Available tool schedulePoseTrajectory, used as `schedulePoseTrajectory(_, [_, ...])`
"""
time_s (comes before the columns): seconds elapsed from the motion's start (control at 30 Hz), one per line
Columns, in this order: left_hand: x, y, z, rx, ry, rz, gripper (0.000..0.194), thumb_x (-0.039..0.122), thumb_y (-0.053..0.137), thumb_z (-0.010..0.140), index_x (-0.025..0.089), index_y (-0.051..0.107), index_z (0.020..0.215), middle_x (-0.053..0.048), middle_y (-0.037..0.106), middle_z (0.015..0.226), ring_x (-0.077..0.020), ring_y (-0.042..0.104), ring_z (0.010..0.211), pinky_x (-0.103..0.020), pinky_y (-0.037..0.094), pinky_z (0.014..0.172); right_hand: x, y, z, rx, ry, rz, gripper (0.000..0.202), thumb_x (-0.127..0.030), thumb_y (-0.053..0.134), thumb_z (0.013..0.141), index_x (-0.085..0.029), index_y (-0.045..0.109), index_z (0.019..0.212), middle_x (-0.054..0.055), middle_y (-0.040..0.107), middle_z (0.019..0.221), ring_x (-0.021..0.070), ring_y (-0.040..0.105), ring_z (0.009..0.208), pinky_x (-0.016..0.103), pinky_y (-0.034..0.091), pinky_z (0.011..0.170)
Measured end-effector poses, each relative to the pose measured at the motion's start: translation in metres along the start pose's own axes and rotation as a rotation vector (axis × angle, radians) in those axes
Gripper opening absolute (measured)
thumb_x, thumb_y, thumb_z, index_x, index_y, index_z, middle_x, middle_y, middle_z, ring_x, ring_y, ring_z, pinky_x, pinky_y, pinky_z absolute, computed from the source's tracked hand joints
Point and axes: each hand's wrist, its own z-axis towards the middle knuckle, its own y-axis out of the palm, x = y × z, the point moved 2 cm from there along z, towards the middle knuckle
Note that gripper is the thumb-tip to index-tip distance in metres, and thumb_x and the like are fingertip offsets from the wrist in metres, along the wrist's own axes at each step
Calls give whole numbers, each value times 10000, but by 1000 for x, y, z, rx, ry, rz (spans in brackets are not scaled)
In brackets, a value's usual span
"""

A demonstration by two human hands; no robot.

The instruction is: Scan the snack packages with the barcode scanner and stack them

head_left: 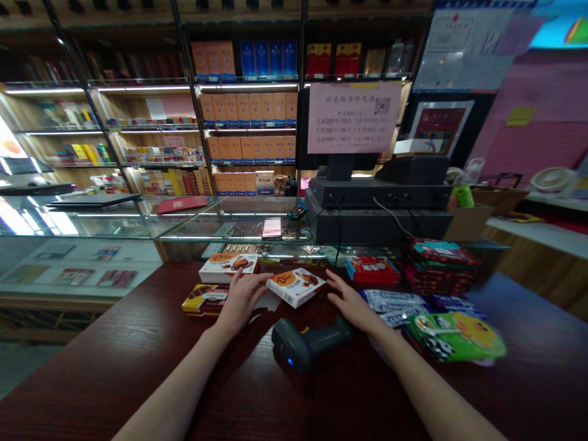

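Observation:
A white and orange chocolate box [296, 288] lies on the dark wooden counter between my hands. My left hand [245, 299] is open at its left side, fingertips at or very near the box edge; whether they touch I cannot tell. Beside the right edge of the box, my right hand [351, 301] is open with its fingers apart, a small gap from it. Another chocolate box [228, 266] lies just beyond my left hand, with yellow and dark red packs [205, 300] nearer to me. A grey barcode scanner [309, 342] rests on its side in front, its blue light lit.
To the right lie red packs [372, 269], blue and white wrapped bars [397, 304], a green snack bag [454, 337] and stacked brown packs [438, 266]. Behind stand a glass display case [220, 229], a checkout terminal [376, 196] with a paper sign [353, 119], and stocked shelves.

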Motion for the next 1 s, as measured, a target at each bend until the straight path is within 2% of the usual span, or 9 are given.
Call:
schedulePoseTrajectory(0.13, [1,0,1,24,-38,3,320,267,467,983,298,583,1280,-25,685,1238,-197,608,1166,-523,195,1195,-1,0,1,-9,5,-11,715,-240,557,841,-279,342,1523,84,575,1425,240,508,1340,476,322,1154])
schedulePoseTrajectory(0.3, [0,1,3,73,-121,19,352,223,490,955,260,603,1286,-51,693,1119,-213,617,1077,-459,399,1058,-4,1,-1,-11,4,24,696,-258,564,840,-273,369,1508,81,613,1377,239,547,1296,475,343,1143])
schedulePoseTrajectory(0.5, [3,2,2,80,-165,26,423,193,454,941,217,550,1353,-75,689,1169,-231,597,1138,-472,387,1072,-7,3,-3,-19,-6,130,689,-246,567,834,-273,385,1498,95,586,1405,224,545,1304,450,368,1132])
schedulePoseTrajectory(0.63, [8,-1,2,44,-233,15,448,345,491,946,208,530,1371,-70,697,1148,-243,606,1136,-479,370,1092,-10,1,-4,-35,23,179,698,-266,582,829,-254,387,1499,122,585,1405,247,550,1298,465,395,1105])
schedulePoseTrajectory(0.77, [12,-2,2,-18,-277,42,698,571,642,817,177,528,1382,-126,632,1256,-307,559,1202,-503,370,1084,-14,0,-5,-53,40,240,731,-301,606,819,-229,375,1508,146,575,1412,258,534,1317,462,391,1110])
schedulePoseTrajectory(0.87, [12,-2,2,-36,-274,42,844,621,718,720,183,499,1408,-140,599,1299,-332,533,1233,-512,369,1084,-16,0,-6,-69,65,286,772,-329,628,809,-209,353,1520,172,556,1426,268,534,1318,463,399,1103])
schedulePoseTrajectory(1.0, [4,-2,1,-28,-259,26,862,622,731,707,202,481,1417,-140,596,1309,-336,541,1231,-523,371,1079,-19,-3,-7,-54,73,347,773,-363,667,795,-242,383,1504,157,574,1414,279,530,1322,485,395,1107])
